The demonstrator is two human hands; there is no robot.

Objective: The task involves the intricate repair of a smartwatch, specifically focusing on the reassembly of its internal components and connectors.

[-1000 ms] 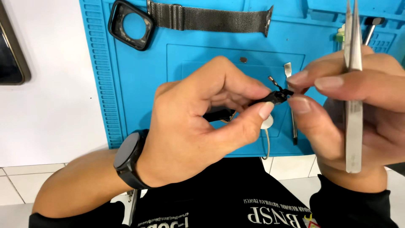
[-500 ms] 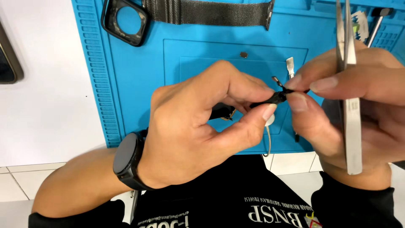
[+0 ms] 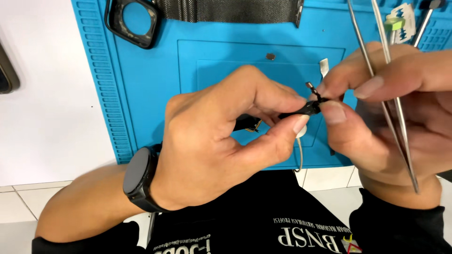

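Observation:
My left hand (image 3: 226, 141), with a black watch on its wrist, pinches a small black part (image 3: 301, 110) between thumb and forefinger above a blue work mat (image 3: 155, 94). My right hand (image 3: 391, 113) pinches the other end of that same part, where a thin flex strip sticks up. Metal tweezers (image 3: 391, 94) lie along the right hand, tucked under its fingers, tips pointing toward me. Both hands meet at the part in the middle of the view.
An empty black watch case (image 3: 132, 21) and a dark mesh strap (image 3: 230, 9) lie at the mat's far edge. A small screw (image 3: 270, 56) rests on the mat. Tools lie at the far right (image 3: 423, 21). A white cable (image 3: 299, 155) hangs below the hands. A dark device (image 3: 7, 70) sits at left.
The view has shifted slightly, with the hands staying pinched on the small part. The right hand and tweezers have tilted a little.

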